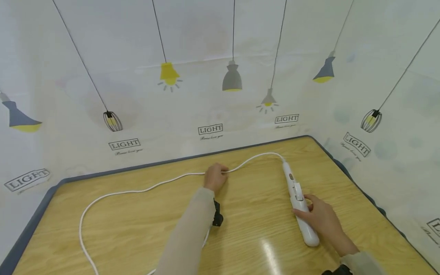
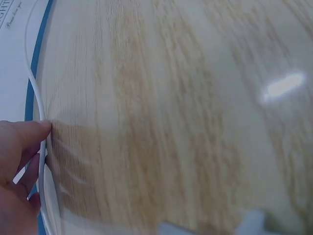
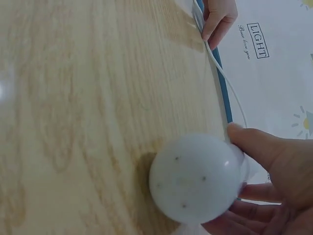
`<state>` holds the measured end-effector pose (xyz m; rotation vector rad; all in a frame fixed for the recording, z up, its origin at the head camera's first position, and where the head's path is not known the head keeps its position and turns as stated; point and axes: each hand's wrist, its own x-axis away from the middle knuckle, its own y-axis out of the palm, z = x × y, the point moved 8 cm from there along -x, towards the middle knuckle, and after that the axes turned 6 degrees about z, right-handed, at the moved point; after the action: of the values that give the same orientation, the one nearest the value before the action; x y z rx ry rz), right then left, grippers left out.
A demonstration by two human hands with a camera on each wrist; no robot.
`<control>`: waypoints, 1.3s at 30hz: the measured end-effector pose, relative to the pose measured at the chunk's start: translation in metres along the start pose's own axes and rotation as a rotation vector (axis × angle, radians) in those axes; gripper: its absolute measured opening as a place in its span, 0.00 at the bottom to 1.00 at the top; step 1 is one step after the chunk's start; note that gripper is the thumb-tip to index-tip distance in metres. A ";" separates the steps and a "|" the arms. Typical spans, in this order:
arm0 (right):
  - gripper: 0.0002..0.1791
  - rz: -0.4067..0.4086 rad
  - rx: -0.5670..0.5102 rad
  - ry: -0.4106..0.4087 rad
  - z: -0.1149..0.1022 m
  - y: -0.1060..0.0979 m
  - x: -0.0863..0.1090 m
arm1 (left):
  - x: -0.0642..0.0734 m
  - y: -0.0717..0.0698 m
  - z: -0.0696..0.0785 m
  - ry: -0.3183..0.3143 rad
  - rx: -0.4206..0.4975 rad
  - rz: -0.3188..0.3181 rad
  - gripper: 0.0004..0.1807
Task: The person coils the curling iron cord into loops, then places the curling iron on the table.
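A white curling iron (image 1: 299, 205) lies slantwise on the right side of the table, its rounded barrel end (image 3: 195, 178) towards me and its clamp lever (image 1: 297, 191) up. My right hand (image 1: 324, 217) holds the barrel from the right, thumb over the top and fingers at the far side. From the handle's far end runs a white cord (image 1: 187, 174). Near the table's back edge my left hand (image 1: 215, 178) pinches that cord between thumb and fingers. In the left wrist view the cord (image 2: 35, 88) passes by the thumb tip.
The wood-grain table (image 1: 258, 214) has a dark blue edge (image 1: 185, 157) along the back. Behind it stands a pale wall covering (image 1: 206, 103) with printed lamps. The cord loops over the left part of the table and back under my left forearm (image 1: 189, 233).
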<state>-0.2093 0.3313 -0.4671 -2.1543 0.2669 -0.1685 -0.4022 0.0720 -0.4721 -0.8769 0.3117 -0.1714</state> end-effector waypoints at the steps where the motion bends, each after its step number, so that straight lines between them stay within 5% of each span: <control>1: 0.41 -0.003 0.003 -0.002 -0.001 0.000 0.000 | 0.000 0.000 0.001 0.002 -0.037 0.008 0.10; 6: 0.39 -0.016 0.021 0.001 -0.005 0.001 -0.002 | -0.001 -0.001 0.002 -0.020 -0.113 0.052 0.06; 16: 0.36 0.007 0.049 -0.003 -0.008 -0.001 -0.004 | 0.002 -0.003 -0.005 -0.003 0.023 0.003 0.04; 24: 0.35 0.098 0.032 -0.051 -0.003 -0.018 -0.007 | 0.002 -0.019 -0.007 0.031 0.185 0.044 0.04; 29: 0.33 0.160 -0.010 -0.105 -0.011 -0.028 -0.008 | 0.010 -0.034 -0.010 -0.001 0.284 0.040 0.04; 39: 0.32 0.213 -0.146 -0.200 -0.027 -0.039 -0.021 | 0.029 -0.063 -0.014 -0.019 0.288 0.010 0.06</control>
<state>-0.2309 0.3365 -0.4199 -2.2496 0.4000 0.1924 -0.3813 0.0143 -0.4373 -0.5915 0.2662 -0.1931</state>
